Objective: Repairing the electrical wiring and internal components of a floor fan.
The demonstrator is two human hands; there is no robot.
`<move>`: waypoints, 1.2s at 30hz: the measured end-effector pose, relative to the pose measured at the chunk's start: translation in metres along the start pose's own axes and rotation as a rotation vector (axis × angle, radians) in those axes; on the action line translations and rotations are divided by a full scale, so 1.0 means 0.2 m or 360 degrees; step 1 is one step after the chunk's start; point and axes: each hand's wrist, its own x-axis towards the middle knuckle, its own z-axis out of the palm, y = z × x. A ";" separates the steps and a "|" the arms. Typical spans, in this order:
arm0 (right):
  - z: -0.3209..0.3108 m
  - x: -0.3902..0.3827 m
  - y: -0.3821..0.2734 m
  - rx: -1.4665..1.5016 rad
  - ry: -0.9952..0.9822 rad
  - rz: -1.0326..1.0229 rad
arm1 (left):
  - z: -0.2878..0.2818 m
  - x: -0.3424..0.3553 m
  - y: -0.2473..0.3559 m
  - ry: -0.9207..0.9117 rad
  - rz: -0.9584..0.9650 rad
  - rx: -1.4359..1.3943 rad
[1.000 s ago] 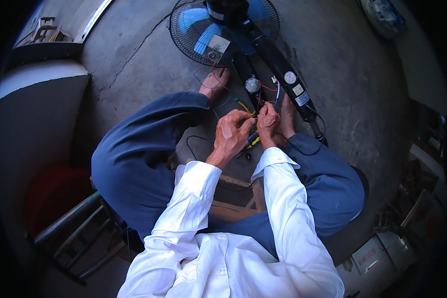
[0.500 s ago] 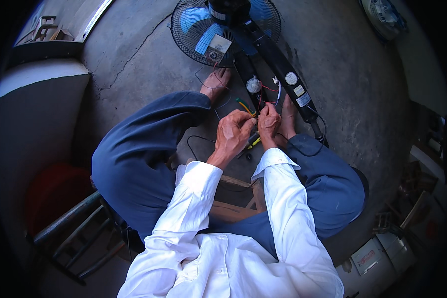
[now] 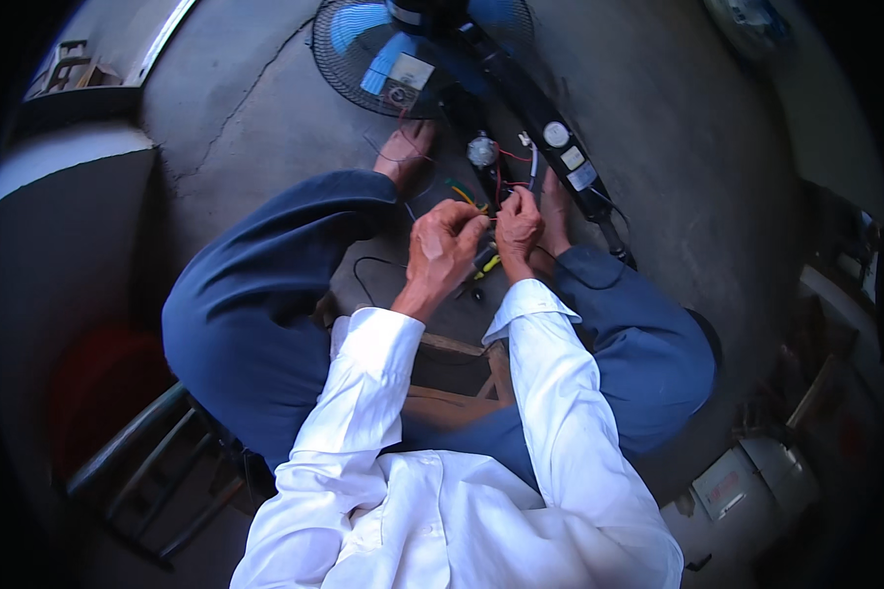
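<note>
We saw the bare left hand (image 3: 437, 253) and bare right hand (image 3: 519, 228) close together, fingertips closed in pinches (on what, we could not tell). Just beyond lay a green-and-yellow wire (image 3: 463, 192) and a thin red wire (image 3: 513, 155), near the long black fan column (image 3: 522, 96).

Dim, cool bluish light overall; white shirt (image 3: 486, 501) brightest, folds softly shaded. Pale bright strip (image 3: 167, 39) at upper left. Reddish shape (image 3: 108, 383) at left sinks into shadow. Fisheye rim black, edges curved. Slight blur softens thin wires (image 3: 533, 165).
</note>
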 end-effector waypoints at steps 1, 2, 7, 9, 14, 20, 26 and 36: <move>0.02 0.00 0.00 0.0043 0.0005 0.0018 | -0.01 0.00 0.01 -0.0009 -0.0012 -0.0003; 0.03 0.01 0.01 0.0120 -0.0034 0.0071 | -0.01 0.01 0.01 0.0022 0.0002 -0.0031; -0.01 0.06 -0.04 0.0197 -0.0199 0.0237 | -0.01 0.01 0.02 -0.0016 -0.0026 0.0015; -0.02 0.06 -0.09 -0.0016 -0.0164 0.0047 | -0.01 0.00 0.01 -0.0017 -0.0025 0.0034; -0.01 0.08 -0.05 -0.0009 -0.0194 -0.0003 | 0.00 0.00 0.01 -0.0024 -0.0047 0.0014; 0.05 0.07 0.01 0.0052 -0.0153 -0.0058 | 0.00 0.00 0.00 -0.0055 -0.0048 0.0031; 0.06 0.06 0.01 0.0046 -0.0290 0.0093 | -0.01 -0.01 -0.02 -0.0012 -0.0012 0.0024; 0.05 0.07 0.01 0.0079 -0.0397 0.0257 | -0.01 0.00 -0.01 -0.0052 -0.0011 0.0050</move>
